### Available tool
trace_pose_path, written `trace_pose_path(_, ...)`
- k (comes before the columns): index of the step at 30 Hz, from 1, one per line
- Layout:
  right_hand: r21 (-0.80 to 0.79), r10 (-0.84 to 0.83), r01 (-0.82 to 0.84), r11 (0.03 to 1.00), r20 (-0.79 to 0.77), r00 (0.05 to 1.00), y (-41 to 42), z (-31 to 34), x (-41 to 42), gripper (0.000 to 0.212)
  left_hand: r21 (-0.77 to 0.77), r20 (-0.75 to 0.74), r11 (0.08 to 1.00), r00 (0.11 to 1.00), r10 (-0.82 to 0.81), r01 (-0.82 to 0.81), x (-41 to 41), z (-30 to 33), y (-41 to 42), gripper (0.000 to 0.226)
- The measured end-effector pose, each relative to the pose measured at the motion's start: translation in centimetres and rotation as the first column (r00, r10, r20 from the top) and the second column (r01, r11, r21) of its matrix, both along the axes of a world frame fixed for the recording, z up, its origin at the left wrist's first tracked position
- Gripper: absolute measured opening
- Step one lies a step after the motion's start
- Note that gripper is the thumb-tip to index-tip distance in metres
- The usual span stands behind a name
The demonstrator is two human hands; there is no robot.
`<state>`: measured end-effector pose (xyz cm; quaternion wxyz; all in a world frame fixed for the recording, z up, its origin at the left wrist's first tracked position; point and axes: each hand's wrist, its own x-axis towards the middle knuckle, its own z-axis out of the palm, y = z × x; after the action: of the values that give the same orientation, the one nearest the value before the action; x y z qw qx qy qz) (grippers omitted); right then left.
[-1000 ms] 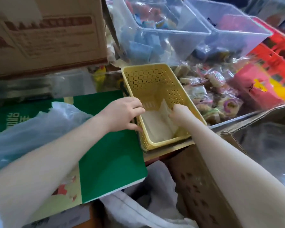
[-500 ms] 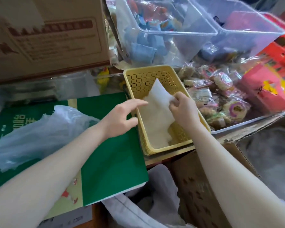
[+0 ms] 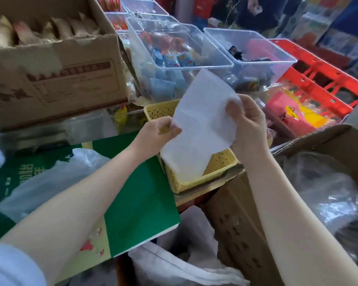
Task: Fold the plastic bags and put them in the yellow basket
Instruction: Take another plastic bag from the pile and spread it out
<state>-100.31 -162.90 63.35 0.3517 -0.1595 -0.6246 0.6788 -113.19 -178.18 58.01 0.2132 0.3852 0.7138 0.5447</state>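
Note:
A flat white plastic bag point(image 3: 201, 124) is held up above the yellow basket point(image 3: 219, 168), tilted, its lower corner hanging into the basket. My left hand point(image 3: 159, 133) pinches the bag's left edge. My right hand point(image 3: 246, 118) grips its right edge, fingers folded over the plastic. The basket stands on the counter edge between a green box and a brown carton; the bag hides most of its inside. A crumpled clear plastic bag point(image 3: 50, 174) lies on the green box under my left forearm.
A green box point(image 3: 136, 203) lies at the left. A large cardboard carton point(image 3: 56, 79) stands behind it. Clear bins point(image 3: 180, 54) of wrapped sweets and a red crate point(image 3: 322, 79) fill the back. An open carton point(image 3: 329, 182) with plastic sits at the right.
My right hand lifted the white bag up out of the basket. My left hand left the basket rim and took hold of the bag's left edge. The camera tilted upward.

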Motion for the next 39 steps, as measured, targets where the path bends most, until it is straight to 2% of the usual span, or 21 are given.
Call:
trace_pose_path(2, -0.101, 0.008, -0.008, 0.995, -0.001, 1.000, -1.0, 0.5, -0.7, 0.006, 0.097, 0.119, 0.995, 0.993, 0.015, -0.027, 1.1, 1.6, -2.0, 0.034)
trace_pose_path(4, -0.146, 0.049, -0.047, 0.988, 0.014, 0.999, -2.8, 0.7, -1.8, 0.008, 0.131, 0.201, 0.989, 0.979, 0.043, -0.071, 1.8, 3.1, -4.7, 0.041)
trace_pose_path(6, -0.228, 0.110, -0.104, 0.968, 0.015, 0.994, -5.0, 0.7, -3.1, 0.009, 0.164, 0.318, 0.979, 0.946, 0.061, -0.118, 2.0, 4.1, -7.8, 0.038)
trace_pose_path(8, -0.318, 0.207, -0.200, 0.927, -0.013, 0.978, -7.2, 0.3, -4.6, 0.015, 0.188, 0.448, 0.954, 0.885, 0.127, -0.232, 1.7, 4.4, -11.1, 0.031)
trace_pose_path(11, -0.395, 0.437, -0.399, 0.828, 0.007, 0.899, -11.3, -1.1, -6.4, 0.043, 0.092, 0.540, 0.906, 0.785, 0.304, -0.414, 1.4, 2.4, -15.4, 0.021)
trace_pose_path(14, -0.424, 0.584, -0.469, 0.774, 0.196, 0.787, -15.7, -5.0, -6.3, 0.040, -0.074, 0.626, 0.863, 0.651, 0.430, -0.499, 1.5, -2.1, -19.0, 0.018)
trace_pose_path(16, -0.371, 0.601, -0.486, 0.791, 0.321, 0.732, -18.2, -8.8, -5.6, 0.032, -0.159, 0.680, 0.844, 0.562, 0.470, -0.513, 1.8, -5.8, -21.2, 0.020)
trace_pose_path(18, -0.301, 0.514, -0.418, 0.857, 0.444, 0.734, -20.3, -12.6, -4.9, 0.014, -0.226, 0.697, 0.813, 0.494, 0.520, -0.537, 2.3, -9.2, -23.1, 0.023)
trace_pose_path(19, -0.271, 0.446, -0.355, 0.895, 0.500, 0.742, -21.1, -14.2, -4.7, 0.014, -0.252, 0.678, 0.798, 0.488, 0.549, -0.548, 2.6, -10.8, -23.9, 0.022)
trace_pose_path(22, -0.311, 0.374, -0.234, 0.921, 0.540, 0.754, -22.2, -18.0, -4.4, 0.016, -0.324, 0.576, 0.806, 0.573, 0.583, -0.495, 3.7, -13.9, -25.8, 0.019)
trace_pose_path(26, -0.405, 0.414, -0.245, 0.881, 0.409, 0.813, -22.7, -18.5, -4.5, 0.015, -0.335, 0.475, 0.881, 0.748, 0.464, -0.334, 4.8, -15.2, -26.9, 0.041)
trace_pose_path(28, -0.401, 0.446, -0.311, 0.862, 0.306, 0.841, -22.7, -17.1, -4.7, 0.016, -0.321, 0.428, 0.891, 0.790, 0.440, -0.322, 4.6, -14.9, -26.9, 0.030)
trace_pose_path(30, -0.381, 0.532, -0.437, 0.815, 0.189, 0.825, -22.0, -14.9, -4.4, 0.018, -0.332, 0.381, 0.884, 0.810, 0.446, -0.330, 3.8, -14.1, -27.0, 0.015)
trace_pose_path(31, -0.348, 0.587, -0.509, 0.788, 0.175, 0.790, -21.6, -13.8, -4.0, 0.020, -0.328, 0.357, 0.883, 0.822, 0.444, -0.335, 3.1, -13.7, -27.2, 0.014)
trace_pose_path(33, -0.231, 0.677, -0.637, 0.735, 0.292, 0.675, -20.6, -12.1, -2.7, 0.020, -0.284, 0.330, 0.897, 0.844, 0.422, -0.337, 1.9, -13.0, -27.4, 0.014)
trace_pose_path(35, -0.150, 0.728, -0.769, 0.621, 0.473, 0.496, -19.9, -11.6, -1.4, 0.026, -0.272, 0.307, 0.894, 0.848, 0.432, -0.356, 1.3, -12.5, -27.5, 0.008)
trace_pose_path(36, -0.145, 0.747, -0.824, 0.548, 0.528, 0.403, -19.7, -11.9, -0.8, 0.034, -0.277, 0.305, 0.889, 0.844, 0.441, -0.364, 1.2, -12.5, -27.5, 0.011)
trace_pose_path(37, -0.170, 0.763, -0.845, 0.508, 0.544, 0.349, -19.6, -12.5, -0.3, 0.044, -0.284, 0.303, 0.884, 0.840, 0.451, -0.372, 1.2, -12.6, -27.5, 0.018)
trace_pose_path(38, -0.214, 0.773, -0.828, 0.519, 0.532, 0.347, -19.7, -13.0, 0.1, 0.050, -0.291, 0.308, 0.879, 0.832, 0.460, -0.378, 1.4, -12.9, -27.5, 0.024)
trace_pose_path(39, -0.261, 0.760, -0.767, 0.587, 0.505, 0.409, -20.0, -13.9, 0.2, 0.049, -0.307, 0.323, 0.872, 0.821, 0.471, -0.380, 1.5, -13.3, -27.6, 0.030)
